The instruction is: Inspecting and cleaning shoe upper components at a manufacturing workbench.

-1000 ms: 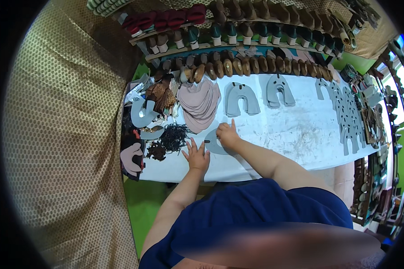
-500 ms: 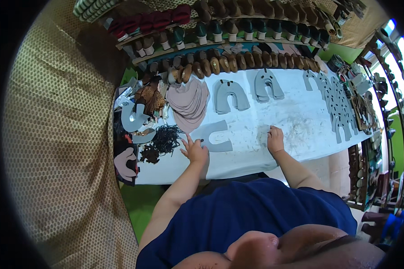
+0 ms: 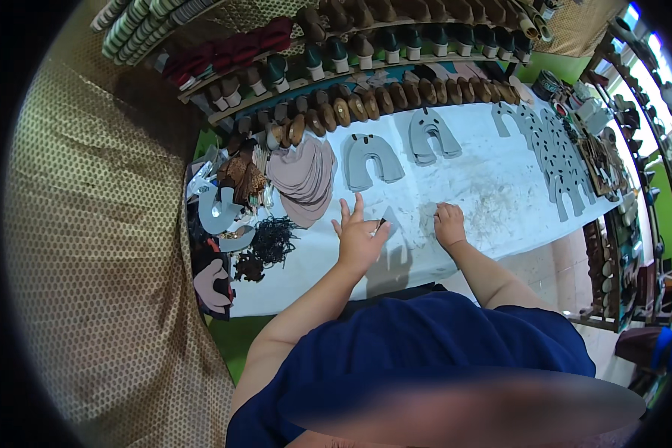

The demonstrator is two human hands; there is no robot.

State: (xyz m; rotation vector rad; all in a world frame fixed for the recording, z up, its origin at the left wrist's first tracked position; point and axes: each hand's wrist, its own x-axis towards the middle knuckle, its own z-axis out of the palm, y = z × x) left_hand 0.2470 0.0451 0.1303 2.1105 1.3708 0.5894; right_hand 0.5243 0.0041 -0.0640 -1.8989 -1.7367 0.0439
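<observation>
My left hand is over the near middle of the white-covered table, other fingers spread, thumb and forefinger pinched on a small black piece. Just right of that pinch is a grey patch; I cannot tell whether it is a cut piece or shadow. My right hand is close by on the right, fingers curled together at the table; what they hold, if anything, is hidden. Beyond the hands lie two stacks of grey U-shaped cut pieces, with small black pieces at their tops.
Left of my hands lie a tangle of black strips and a fanned stack of pinkish pieces. More grey cut-outs lie at the right. Shoe lasts line the table's back. A patterned curtain hangs at the left.
My left hand has moved right, from beside the black strips toward my right hand, with the small black piece. The grey U-shaped piece beside it no longer shows flat there. The view has shifted slightly.
</observation>
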